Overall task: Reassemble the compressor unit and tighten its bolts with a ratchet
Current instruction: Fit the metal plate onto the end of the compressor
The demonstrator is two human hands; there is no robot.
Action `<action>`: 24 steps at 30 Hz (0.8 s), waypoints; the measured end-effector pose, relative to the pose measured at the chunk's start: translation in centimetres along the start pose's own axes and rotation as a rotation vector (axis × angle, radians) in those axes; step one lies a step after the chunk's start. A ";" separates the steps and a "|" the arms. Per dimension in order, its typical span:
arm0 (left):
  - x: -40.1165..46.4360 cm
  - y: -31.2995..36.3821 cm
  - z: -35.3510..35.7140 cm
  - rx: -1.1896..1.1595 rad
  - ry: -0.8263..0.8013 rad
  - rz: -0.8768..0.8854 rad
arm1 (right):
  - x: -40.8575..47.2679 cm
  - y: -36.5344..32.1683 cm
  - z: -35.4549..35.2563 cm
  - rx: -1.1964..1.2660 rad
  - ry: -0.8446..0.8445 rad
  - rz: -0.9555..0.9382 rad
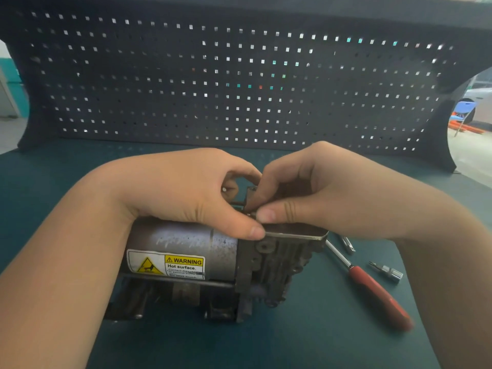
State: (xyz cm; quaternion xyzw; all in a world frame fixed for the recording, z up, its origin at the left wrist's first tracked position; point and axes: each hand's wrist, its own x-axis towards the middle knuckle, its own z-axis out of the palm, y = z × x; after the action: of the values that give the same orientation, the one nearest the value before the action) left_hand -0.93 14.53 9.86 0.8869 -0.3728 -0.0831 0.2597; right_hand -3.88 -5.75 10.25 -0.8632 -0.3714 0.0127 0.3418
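Both forearms frame the compressor unit (213, 265), which lies on its side at the middle of the green counter (306, 342), its warning label (166, 265) facing up. On its top, the left hand (183, 190) steadies the drum with its thumb at the lid plate (295, 231), while the right hand (319, 193) pinches a small part there, too hidden to name. Judging by its cast metal, the unit looks heavy and stiff, best held round the drum; the red-handled ratchet (372, 291) and a loose bit socket (387, 271) lie toward the counter's right edge.
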 end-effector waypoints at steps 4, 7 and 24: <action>0.1 0.1 0.2 -0.026 -0.040 0.024 | 0.0 0.4 -0.1 0.068 -0.065 -0.009; 0.1 -0.4 -0.2 -0.044 -0.051 0.018 | 0.1 0.7 -0.1 0.096 -0.059 -0.013; -0.1 -1.6 -1.0 -0.203 -0.092 0.039 | 0.2 0.8 0.1 0.128 -0.033 -0.014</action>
State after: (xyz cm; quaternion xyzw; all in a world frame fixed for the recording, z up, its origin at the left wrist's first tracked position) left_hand 0.34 15.88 9.85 0.8440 -0.3912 -0.1559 0.3321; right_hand -3.26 -5.90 9.74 -0.8366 -0.3816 0.0480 0.3902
